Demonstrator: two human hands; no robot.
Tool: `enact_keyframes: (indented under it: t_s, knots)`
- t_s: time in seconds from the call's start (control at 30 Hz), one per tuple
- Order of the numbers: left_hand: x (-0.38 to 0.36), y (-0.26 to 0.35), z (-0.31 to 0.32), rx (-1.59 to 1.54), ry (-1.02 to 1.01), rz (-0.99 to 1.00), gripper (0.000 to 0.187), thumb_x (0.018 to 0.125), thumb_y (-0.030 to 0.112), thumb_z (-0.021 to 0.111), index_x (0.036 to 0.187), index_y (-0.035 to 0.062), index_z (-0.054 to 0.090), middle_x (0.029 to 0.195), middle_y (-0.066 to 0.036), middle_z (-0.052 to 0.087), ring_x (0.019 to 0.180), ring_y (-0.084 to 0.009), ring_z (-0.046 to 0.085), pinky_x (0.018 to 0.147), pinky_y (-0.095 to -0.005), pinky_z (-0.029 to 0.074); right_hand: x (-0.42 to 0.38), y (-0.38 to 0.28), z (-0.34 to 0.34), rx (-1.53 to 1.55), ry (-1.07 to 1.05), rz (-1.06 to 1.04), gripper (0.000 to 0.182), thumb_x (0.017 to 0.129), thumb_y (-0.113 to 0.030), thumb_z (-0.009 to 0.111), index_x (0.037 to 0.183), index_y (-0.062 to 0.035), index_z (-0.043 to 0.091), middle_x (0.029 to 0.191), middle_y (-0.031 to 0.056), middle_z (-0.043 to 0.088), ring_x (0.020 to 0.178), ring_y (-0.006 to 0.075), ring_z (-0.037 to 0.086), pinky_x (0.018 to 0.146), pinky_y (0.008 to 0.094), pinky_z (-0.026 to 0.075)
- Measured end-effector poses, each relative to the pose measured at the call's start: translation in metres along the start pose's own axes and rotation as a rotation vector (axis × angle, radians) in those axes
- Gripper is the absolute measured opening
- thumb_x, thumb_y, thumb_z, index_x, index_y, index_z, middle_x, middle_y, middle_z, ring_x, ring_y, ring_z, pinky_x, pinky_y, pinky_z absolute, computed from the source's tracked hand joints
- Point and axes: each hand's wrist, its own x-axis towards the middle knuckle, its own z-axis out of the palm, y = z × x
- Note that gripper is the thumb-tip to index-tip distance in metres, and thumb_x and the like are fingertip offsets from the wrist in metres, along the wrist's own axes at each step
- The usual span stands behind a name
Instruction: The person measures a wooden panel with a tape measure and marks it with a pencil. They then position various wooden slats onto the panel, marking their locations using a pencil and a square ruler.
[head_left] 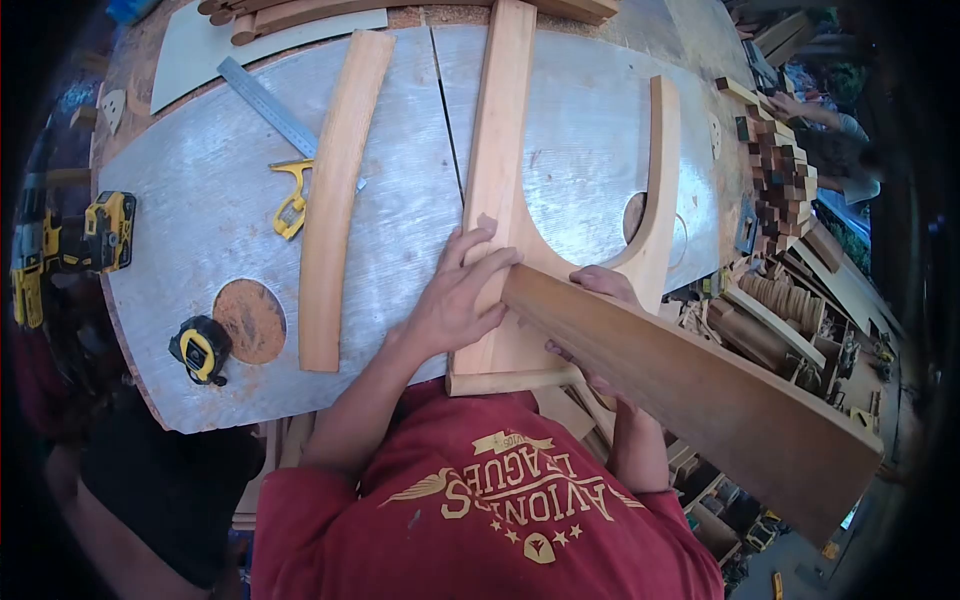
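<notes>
Silvery metal sheeting (420,150) is covering the bench, supporting a pale wooden frame (502,120). Over the frame's near end, a broad brown plank (690,385) is slanting rightward. Left of the frame, a curved wooden strip (342,210) is lying. The left hand (452,302) is spreading its fingers over the frame, touching the plank's end; the right hand (612,286), partly hidden, is clasping the plank. A yellow-and-black tape measure (202,348) is sitting near the strip.

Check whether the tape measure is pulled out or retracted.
Retracted, it seems: the tape measure shows no blade running out across the metal tabletop.
</notes>
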Motion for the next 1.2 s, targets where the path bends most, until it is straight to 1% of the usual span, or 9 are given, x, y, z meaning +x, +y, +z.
enact_keyframes:
  t_s: [0.17,0.27,0.33,0.43,0.67,0.97,1.07,1.17,1.2]
  knots:
    - [0.002,-0.006,0.001,-0.008,-0.027,0.01,0.069,0.076,0.01,0.077,0.14,0.0089,0.051,0.13,-0.011,0.062,0.144,-0.0329,0.034,0.122,-0.054,0.021,-0.011,0.009,0.003,0.209,0.018,0.135,0.073,0.074,-0.008,0.088,0.136,-0.0033,0.049,0.132,0.0169,0.051,0.117,0.0285,0.057,0.093,0.0375,0.055]
    - [0.004,-0.003,-0.001,-0.035,-0.027,-0.05,0.079,0.074,0.008,0.078,0.146,0.007,0.046,0.136,-0.013,0.06,0.143,-0.0361,0.032,0.122,-0.049,0.023,-0.008,-0.004,-0.001,0.526,0.038,0.373,0.076,0.072,-0.009,0.09,0.136,-0.0042,0.049,0.13,0.0172,0.053,0.118,0.0294,0.057,0.094,0.0385,0.054]
    - [0.003,-0.003,0.0,-0.027,-0.028,-0.05,0.086,0.075,0.008,0.078,0.15,0.0044,0.037,0.139,-0.01,0.06,0.143,-0.0364,0.032,0.122,-0.0489,0.022,-0.005,-0.01,-0.001,0.607,0.046,0.41,0.063,0.079,-0.006,0.08,0.134,-0.0026,0.05,0.13,0.017,0.053,0.113,0.0303,0.061,0.089,0.0399,0.057]
    - [0.002,-0.008,0.002,-0.007,-0.03,-0.019,0.094,0.076,0.009,0.079,0.153,0.0012,0.027,0.143,-0.007,0.058,0.143,-0.0365,0.032,0.122,-0.049,0.022,-0.002,-0.008,0.0,0.481,0.045,0.268,0.037,0.096,0.0,0.06,0.131,0.0014,0.053,0.132,0.0166,0.052,0.105,0.0317,0.067,0.079,0.0416,0.065]
    - [0.001,-0.01,0.004,0.004,-0.018,0.015,0.095,0.076,0.01,0.081,0.152,-0.0006,0.027,0.141,-0.006,0.059,0.142,-0.036,0.035,0.122,-0.0497,0.021,-0.001,-0.014,-0.002,0.485,0.025,0.35,0.034,0.096,0.0,0.058,0.129,0.004,0.054,0.134,0.0166,0.049,0.105,0.0329,0.067,0.08,0.0395,0.064]
    - [0.002,-0.007,0.001,-0.035,-0.001,-0.06,0.093,0.074,0.01,0.083,0.15,0.0025,0.031,0.144,-0.014,0.054,0.144,-0.0365,0.034,0.122,-0.0486,0.022,0.001,-0.009,-0.004,0.359,-0.011,0.27,0.039,0.091,0.005,0.063,0.129,0.0033,0.055,0.131,0.0176,0.052,0.107,0.0297,0.066,0.08,0.0374,0.064]
    - [0.004,-0.003,0.0,-0.06,0.012,-0.064,0.101,0.074,0.006,0.082,0.154,-0.0006,0.02,0.138,-0.011,0.059,0.145,-0.035,0.036,0.123,-0.053,0.02,0.005,-0.006,-0.003,0.165,-0.004,0.134,0.047,0.084,0.006,0.071,0.128,0.0023,0.055,0.129,0.018,0.053,0.107,0.0278,0.066,0.081,0.0355,0.064]
    - [0.005,-0.002,0.0,-0.134,0.03,-0.117,0.084,0.072,0.009,0.084,0.145,0.0049,0.043,0.147,-0.018,0.049,0.144,-0.0378,0.035,0.122,-0.048,0.023,0.004,-0.004,-0.002,0.174,-0.001,0.159,0.056,0.077,0.006,0.079,0.128,0.0012,0.056,0.127,0.018,0.055,0.108,0.0262,0.066,0.083,0.0326,0.063]
    - [0.005,-0.002,0.0,-0.133,0.033,-0.109,0.084,0.072,0.008,0.084,0.146,0.0048,0.043,0.147,-0.018,0.049,0.144,-0.0378,0.035,0.122,-0.048,0.023,0.003,-0.004,-0.002,0.184,-0.003,0.169,0.058,0.075,0.006,0.081,0.127,0.0009,0.057,0.127,0.0178,0.055,0.108,0.0257,0.066,0.084,0.0317,0.062]
